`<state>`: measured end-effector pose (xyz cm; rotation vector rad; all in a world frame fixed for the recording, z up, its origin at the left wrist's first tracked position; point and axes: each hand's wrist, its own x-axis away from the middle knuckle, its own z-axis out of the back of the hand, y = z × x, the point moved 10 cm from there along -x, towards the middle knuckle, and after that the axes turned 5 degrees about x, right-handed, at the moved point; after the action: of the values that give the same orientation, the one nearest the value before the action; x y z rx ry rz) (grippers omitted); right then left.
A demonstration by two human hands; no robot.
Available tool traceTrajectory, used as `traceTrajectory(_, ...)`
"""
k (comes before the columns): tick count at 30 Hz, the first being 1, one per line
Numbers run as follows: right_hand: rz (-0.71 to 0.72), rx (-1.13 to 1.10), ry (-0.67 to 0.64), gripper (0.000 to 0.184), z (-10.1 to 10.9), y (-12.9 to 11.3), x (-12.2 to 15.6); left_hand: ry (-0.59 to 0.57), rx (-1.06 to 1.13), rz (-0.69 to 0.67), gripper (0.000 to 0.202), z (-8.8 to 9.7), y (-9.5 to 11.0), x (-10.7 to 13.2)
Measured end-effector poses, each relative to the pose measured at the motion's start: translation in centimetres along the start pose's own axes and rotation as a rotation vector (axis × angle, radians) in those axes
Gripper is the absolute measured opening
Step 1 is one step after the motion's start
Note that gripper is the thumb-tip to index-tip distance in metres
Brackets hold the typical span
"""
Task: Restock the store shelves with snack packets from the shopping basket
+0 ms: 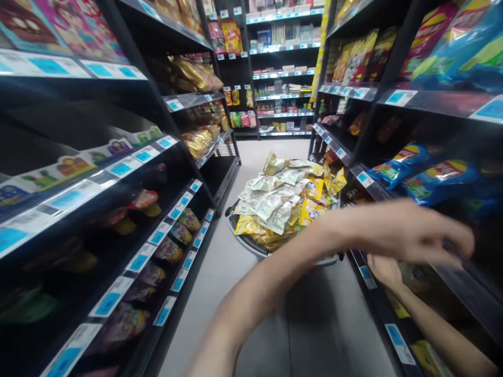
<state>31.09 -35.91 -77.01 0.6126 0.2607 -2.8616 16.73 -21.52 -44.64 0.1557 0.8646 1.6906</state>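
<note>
My left hand (424, 230) reaches across to the right-hand shelves, its arm crossing above my right one. It is smeared by motion, its fingers look bent, and nothing shows clearly in it. Below it, my right hand (385, 269) rests at the front edge of a lower shelf, close to a price tag (368, 277). Its fingers look stretched out, though part of the hand is hidden. Blue chip bags (440, 178) lie on the shelf just above my left hand. Ahead in the aisle, a rounded cart or basket (245, 242) holds a heap of pale snack packets (271, 201) and yellow packets (310, 209).
Dark shelves with price tags line both sides of the narrow aisle. On the left are cup-shaped packs (144, 203) and gold bags (196, 73). More chip bags (451, 47) stand at upper right. Grey tiled floor (220, 293) runs to a stocked back shelf (285, 73).
</note>
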Motion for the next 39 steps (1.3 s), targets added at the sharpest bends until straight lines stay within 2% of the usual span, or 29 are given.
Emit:
traceTrajectory(2, 0.052, 0.062, 0.005, 0.042, -0.2, -0.8, 0.4, 0.401, -0.191, 0.115, 0.016, 8.4, 0.0, 4.1)
traceTrajectory(4, 0.097, 0.128, -0.005, 0.038, -0.4, -1.2, 1.0, 0.665, -0.445, 0.267, 0.025, 13.4, -1.5, 10.1)
traceTrajectory(5, 0.109, 0.142, -0.017, 0.036, -0.6, -1.3, 1.3, 0.723, -0.576, 0.392, 0.029, 14.7, -3.2, 13.1)
traceTrajectory(7, 0.102, 0.137, -0.039, 0.034, -0.7, -1.1, 1.7, 0.751, -0.745, 0.629, 0.038, 16.0, -7.4, 18.3)
traceTrajectory(10, 0.061, 0.101, -0.046, 0.032, -0.7, -1.0, 2.1, 0.730, -0.746, 0.890, 0.064, 16.3, -13.7, 24.3)
traceTrajectory(12, 0.036, 0.071, -0.052, 0.031, -0.8, -1.3, 2.1, 0.704, -0.672, 0.961, 0.069, 15.9, -16.5, 26.6)
traceTrajectory(14, 0.022, 0.038, -0.065, 0.032, -0.9, -1.7, 2.0, 0.691, -0.605, 0.966, 0.065, 15.6, -17.9, 27.6)
traceTrajectory(18, -0.007, -0.017, -0.091, 0.033, -1.3, -2.2, 1.6, 0.693, -0.641, 0.962, 0.056, 15.8, -17.6, 27.5)
traceTrajectory(21, -0.062, -0.068, -0.078, 0.034, -1.1, -2.2, 1.1, 0.679, -0.666, 0.983, 0.052, 16.0, -16.4, 26.8)
traceTrajectory(23, -0.138, -0.142, -0.023, 0.034, -0.3, -2.2, 0.4, 0.702, -0.666, 0.989, 0.049, 16.4, -15.1, 26.7)
traceTrajectory(26, -0.283, -0.324, 0.155, 0.029, 2.9, -2.9, -1.2, 0.869, -0.626, 0.926, 0.043, 17.8, -11.9, 26.7)
traceTrajectory(29, -0.342, -0.519, 0.363, 0.024, 8.2, -5.4, -3.4, 1.076, -0.297, 0.723, 0.042, 18.1, -9.9, 25.6)
traceTrajectory(31, -0.335, -0.660, 0.461, 0.025, 12.0, -7.8, -5.1, 1.095, 0.080, 0.554, 0.043, 16.9, -10.2, 23.3)
traceTrajectory(33, -0.290, -0.873, 0.451, 0.035, 14.8, -10.8, -7.0, 1.033, 0.424, 0.428, 0.044, 14.7, -10.9, 20.1)
traceTrajectory(36, -0.115, -1.371, 0.231, 0.052, 17.1, -16.7, -9.4, 0.907, 0.739, 0.352, 0.053, 10.6, -12.2, 15.7)
traceTrajectory(37, -0.069, -1.497, 0.150, 0.055, 17.6, -18.5, -9.7, 0.856, 0.796, 0.343, 0.058, 9.2, -12.5, 14.4)
traceTrajectory(39, -0.050, -1.641, 0.067, 0.055, 18.4, -20.5, -9.6, 0.773, 0.832, 0.339, 0.066, 6.9, -12.9, 12.5)
